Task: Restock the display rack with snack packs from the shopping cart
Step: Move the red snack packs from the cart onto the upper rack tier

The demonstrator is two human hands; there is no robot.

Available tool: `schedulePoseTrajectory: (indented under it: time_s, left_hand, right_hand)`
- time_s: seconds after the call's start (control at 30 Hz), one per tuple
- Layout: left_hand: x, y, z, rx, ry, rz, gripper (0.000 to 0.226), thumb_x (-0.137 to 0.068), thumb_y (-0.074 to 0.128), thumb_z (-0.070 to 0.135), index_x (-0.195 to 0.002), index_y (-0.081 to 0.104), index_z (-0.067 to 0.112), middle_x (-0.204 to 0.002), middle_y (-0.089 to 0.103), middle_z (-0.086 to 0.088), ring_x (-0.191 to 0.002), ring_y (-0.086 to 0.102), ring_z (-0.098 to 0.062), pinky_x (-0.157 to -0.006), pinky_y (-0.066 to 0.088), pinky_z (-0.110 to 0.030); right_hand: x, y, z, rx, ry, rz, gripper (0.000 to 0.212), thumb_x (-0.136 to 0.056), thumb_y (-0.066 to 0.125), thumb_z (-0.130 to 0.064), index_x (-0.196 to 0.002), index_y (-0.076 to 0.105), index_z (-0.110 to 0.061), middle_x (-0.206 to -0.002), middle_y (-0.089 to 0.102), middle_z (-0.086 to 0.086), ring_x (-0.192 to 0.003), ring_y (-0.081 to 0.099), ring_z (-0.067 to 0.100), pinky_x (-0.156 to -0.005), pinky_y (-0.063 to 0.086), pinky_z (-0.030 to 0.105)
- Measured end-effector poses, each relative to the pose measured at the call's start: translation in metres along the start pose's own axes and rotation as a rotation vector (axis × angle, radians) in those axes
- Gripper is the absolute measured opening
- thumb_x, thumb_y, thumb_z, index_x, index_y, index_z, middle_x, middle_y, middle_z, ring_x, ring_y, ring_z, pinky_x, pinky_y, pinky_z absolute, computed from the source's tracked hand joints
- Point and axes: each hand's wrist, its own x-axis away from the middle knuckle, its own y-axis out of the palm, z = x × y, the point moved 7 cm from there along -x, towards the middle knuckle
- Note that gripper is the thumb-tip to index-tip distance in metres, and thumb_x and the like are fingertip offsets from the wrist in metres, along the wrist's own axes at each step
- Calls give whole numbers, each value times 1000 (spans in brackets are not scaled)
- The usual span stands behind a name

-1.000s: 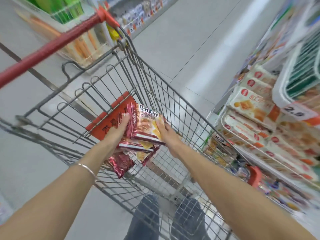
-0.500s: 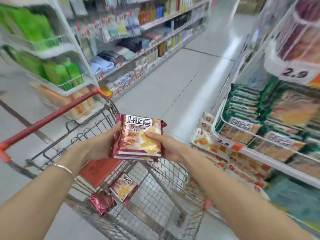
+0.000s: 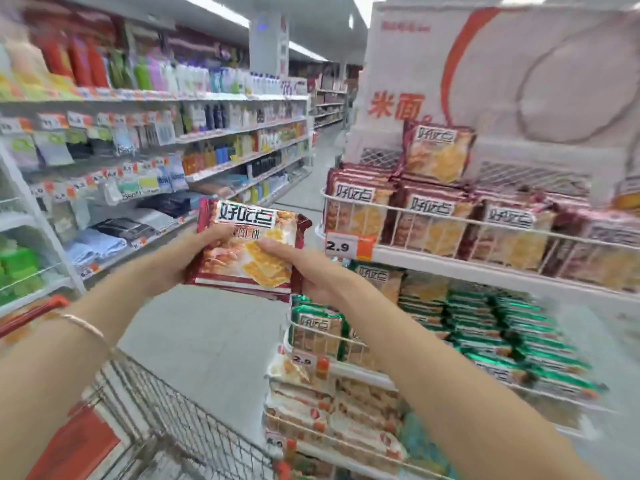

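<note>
Now lifted clear of the shopping cart (image 3: 180,424), a small stack of maroon biscuit packs (image 3: 247,247) is held at centre frame, facing the display rack (image 3: 460,268) on the right. A second ago the same packs were still down inside the cart's wire basket; half a second ago they had risen above its rim. The cart has since dropped to the lower left of the frame, and the view has swung up to take in the rack's upper tiers.

The left hand (image 3: 194,258) is clamped on the stack's left edge, thumb across the front. The right hand (image 3: 308,268) grips the right edge, thumb on the printed face. The two hands are apart, with the stack held between them.

On the rack's top tier, at right centre, matching maroon packs (image 3: 433,216) stand in rows behind a white wire rail, with one more pack (image 3: 437,154) perched on top of them. The tier below holds green packs (image 3: 502,327), and paler packs (image 3: 332,414) fill the tier under that, at lower centre.

The pick from the cart looks complete, and the carry is under way. Judging by the matching wrappers, the top tier is the likely destination; the stack is not yet touching the rack.
</note>
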Motion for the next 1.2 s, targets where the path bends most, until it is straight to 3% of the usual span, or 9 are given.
schedulePoseTrajectory:
  time_s: [0.27,0.37,0.47,0.57,0.67,0.8,0.87,1.07,1.2]
  left_hand:
    - [-60,140,125,-30,308,-77,90,-15,83,80,-82,64,24,-65,71,10,-54,67,-6,-67,51,-30]
    - [-86,193,158,-72,384,-50,73,-49,77,80,-96,64,25,-73,74,9,-70,71,-10,-67,52,-28]
    - [-120,239,188,-95,442,-15,66,-72,70,71,-115,61,22,-91,73,3,-82,71,-15,-77,57,-31]
    - [-151,278,207,-153,482,-16,84,-61,69,80,-118,64,19,-100,74,-2,-91,71,-22,-89,56,-38]
    - [-186,306,195,-248,459,-19,47,-85,66,60,-109,64,20,-91,73,-1,-91,70,-24,-85,56,-34]
    - [-211,323,171,-335,393,-39,17,-92,67,44,-100,57,32,-92,70,0,-84,66,-19,-87,53,-38]
    - [-217,324,170,-220,364,-58,31,-86,76,33,-108,53,30,-95,70,-7,-82,64,-24,-82,56,-44]
    - [-224,320,167,-273,371,-102,53,-79,83,27,-114,47,40,-107,68,6,-97,68,-15,-81,53,-31]
    - [-230,305,166,-373,417,-1,59,-69,86,47,-116,50,42,-110,69,8,-101,68,-13,-86,53,-31]
  right_hand:
    - [75,-149,-113,199,-332,464,97,-55,84,-70,-131,60,-15,-122,70,0,-110,68,18,-103,50,43]
    - [89,-207,-145,353,-385,644,129,-50,68,-91,-152,34,-19,-150,49,2,-132,51,22,-108,42,43]
    - [88,-268,-173,415,-497,737,128,-46,64,-96,-149,40,-23,-143,55,-1,-128,56,18,-110,43,47]
    - [86,-320,-186,405,-533,761,117,-52,68,-91,-146,41,-26,-139,58,-6,-125,58,15,-109,44,45]
    - [74,-355,-177,442,-468,663,105,-61,74,-79,-144,43,-22,-136,61,-4,-120,61,11,-109,46,42]
    - [56,-385,-150,500,-306,566,132,-65,79,-69,-158,-2,-23,-165,15,3,-147,30,21,-120,25,40]
    - [57,-390,-155,472,-428,557,137,-62,83,-63,-156,-13,-34,-167,4,-5,-151,18,18,-122,19,42]
    - [43,-381,-157,623,-553,466,116,-73,83,-49,-156,4,-31,-163,11,-10,-147,21,12,-112,25,26]
    - [32,-377,-154,676,-593,464,106,-69,80,-63,-148,12,-43,-157,28,-7,-138,41,16,-109,42,37]
